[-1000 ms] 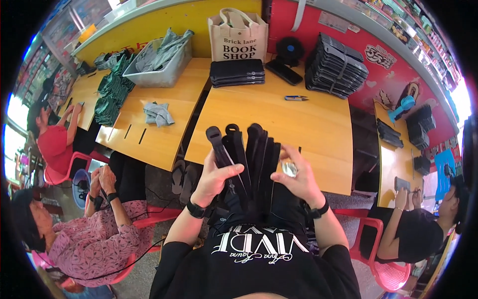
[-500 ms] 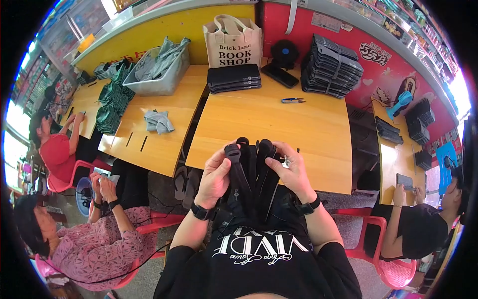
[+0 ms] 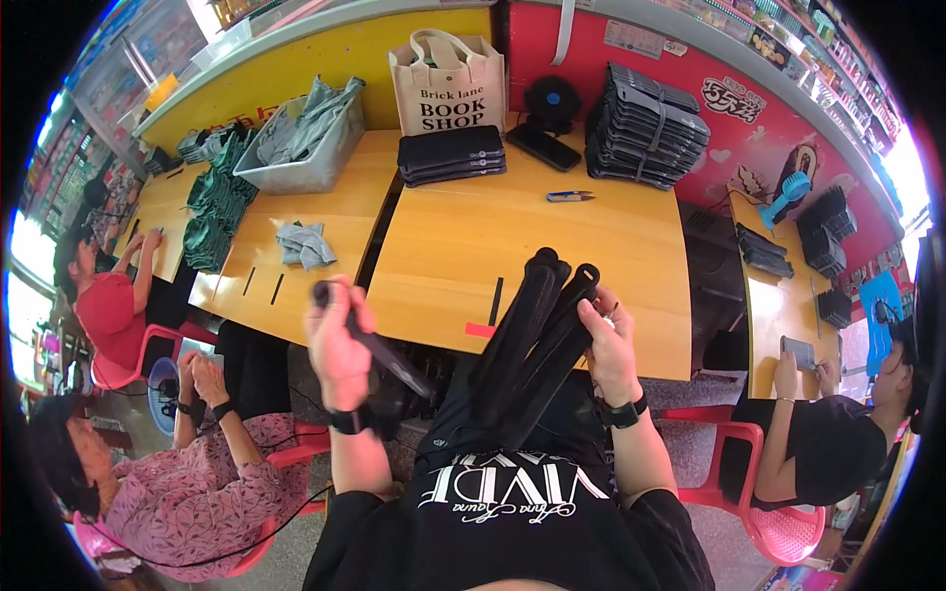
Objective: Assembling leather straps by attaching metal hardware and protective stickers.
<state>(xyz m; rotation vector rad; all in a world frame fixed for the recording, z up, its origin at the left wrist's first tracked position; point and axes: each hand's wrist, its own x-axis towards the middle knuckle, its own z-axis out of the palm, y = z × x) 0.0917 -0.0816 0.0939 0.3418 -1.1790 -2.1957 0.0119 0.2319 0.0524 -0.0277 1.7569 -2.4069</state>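
My left hand [image 3: 340,340] is blurred by motion and closed around a single black fabric strap [image 3: 389,362], which slants down toward my lap. The top end of that strap pokes out above the fingers. Over the table's front edge, my right hand [image 3: 609,345] grips a bundle of black fabric straps [image 3: 522,340] by its right side. Their rounded ends point up, and one shows a slot; the lower ends hang over my lap. Left of my right hand, a black strip [image 3: 498,300] and a red strip [image 3: 480,330] lie on the table [image 3: 439,251].
Thread snips [image 3: 570,196], a phone [image 3: 544,148], folded black pieces [image 3: 451,158], a tied black stack [image 3: 647,126], a small fan [image 3: 552,101] and a tote bag [image 3: 448,84] stand toward the back. A grey bin [image 3: 296,175] is at left. Co-workers sit on both sides.
My left hand has moved left, away from the bundle, taking one strap with it. The bundle stays in my right hand, tilted now, and the black and red strips on the table have come into sight.
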